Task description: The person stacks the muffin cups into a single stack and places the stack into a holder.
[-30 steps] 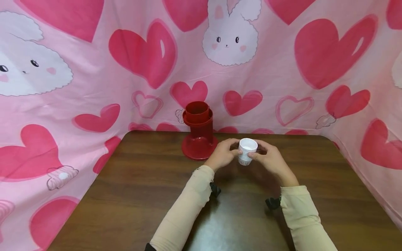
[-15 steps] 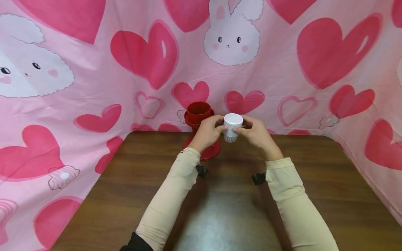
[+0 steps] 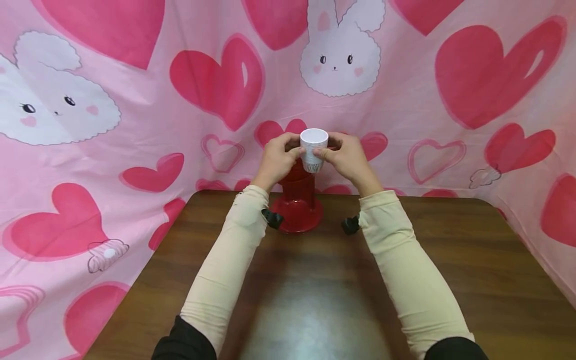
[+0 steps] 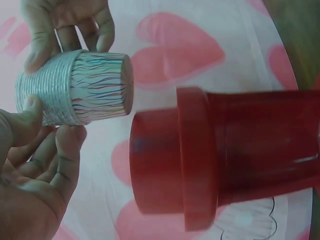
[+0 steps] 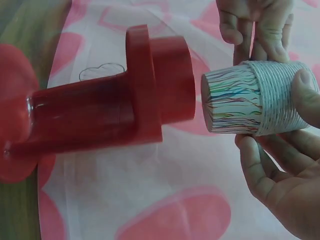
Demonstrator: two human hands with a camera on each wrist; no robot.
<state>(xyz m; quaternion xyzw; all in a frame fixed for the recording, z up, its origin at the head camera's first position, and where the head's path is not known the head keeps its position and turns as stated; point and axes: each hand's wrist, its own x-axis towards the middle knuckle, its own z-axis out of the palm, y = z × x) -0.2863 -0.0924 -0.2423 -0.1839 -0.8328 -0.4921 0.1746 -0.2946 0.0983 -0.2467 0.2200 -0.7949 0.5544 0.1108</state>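
A nested stack of white paper baking cups [image 3: 313, 150], patterned with thin coloured lines on the lowest cup, is held upright in the air. My left hand [image 3: 278, 157] grips its left side and my right hand [image 3: 348, 157] its right side, thumbs at the front. Just below the stack stands a red plastic holder [image 3: 299, 200] with a round open top and a wide base, partly hidden by the cups in the head view. Both wrist views show the stack's bottom [image 4: 128, 85] near the holder's upper ring [image 5: 175, 80], with a small gap between them.
The holder stands near the back edge of a brown wooden table [image 3: 315, 280]. Behind and around the table hangs a pink cloth [image 3: 193, 125] printed with hearts and rabbits.
Both hands have lifted the stack of baking cups up and to the left, from beside the red holder to above its top. The holder has stayed on the table.
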